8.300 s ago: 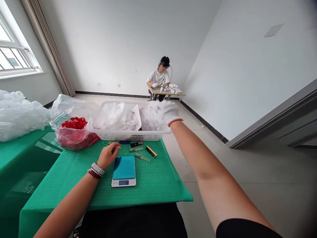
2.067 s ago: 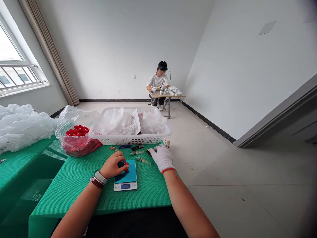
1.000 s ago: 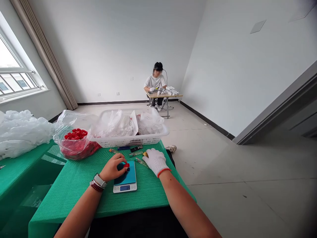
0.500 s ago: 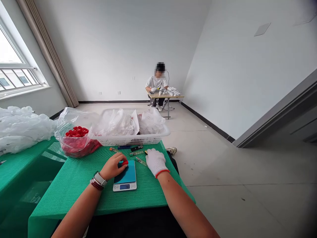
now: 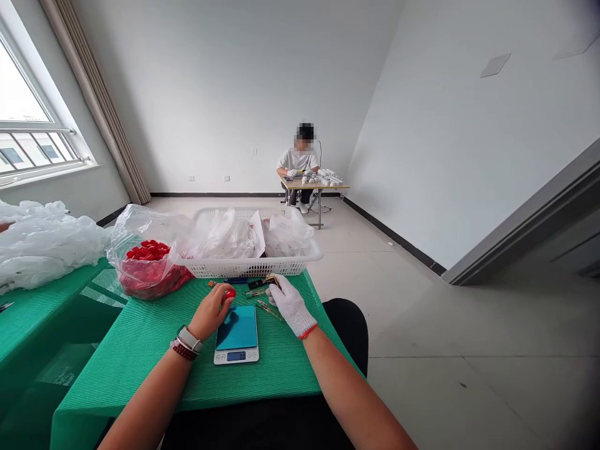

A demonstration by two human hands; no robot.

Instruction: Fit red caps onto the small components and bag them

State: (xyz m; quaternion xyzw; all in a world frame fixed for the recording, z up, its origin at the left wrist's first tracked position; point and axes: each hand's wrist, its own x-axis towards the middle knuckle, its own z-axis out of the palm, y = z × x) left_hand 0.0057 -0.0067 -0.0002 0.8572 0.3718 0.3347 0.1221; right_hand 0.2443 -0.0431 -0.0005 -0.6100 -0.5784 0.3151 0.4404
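My bare left hand (image 5: 212, 312) is closed around a small red plastic piece (image 5: 229, 293), held just above the far left corner of a digital scale (image 5: 237, 328). The scale has a shiny blue plate, and its display reads about 0.0. My right hand (image 5: 289, 305), in a white knitted glove with a red cuff, is closed on a small black and yellow object (image 5: 274, 281). Its exact kind is not clear. Under and beside the glove lie slim clear-and-green items (image 5: 268, 309) and a black item (image 5: 255, 284) on the green cloth.
A white plastic basket (image 5: 225, 269) of clear bags stands along the table's far edge. Left of it sits a clear bag of red pieces (image 5: 149, 275). White plastic bags (image 5: 51, 250) are heaped on the left table. A co-worker (image 5: 300, 159) sits at a far table.
My left hand has lifted the red piece off the scale, and the reading has dropped to about zero. My right hand has raised the black and yellow object and shifted slightly left.
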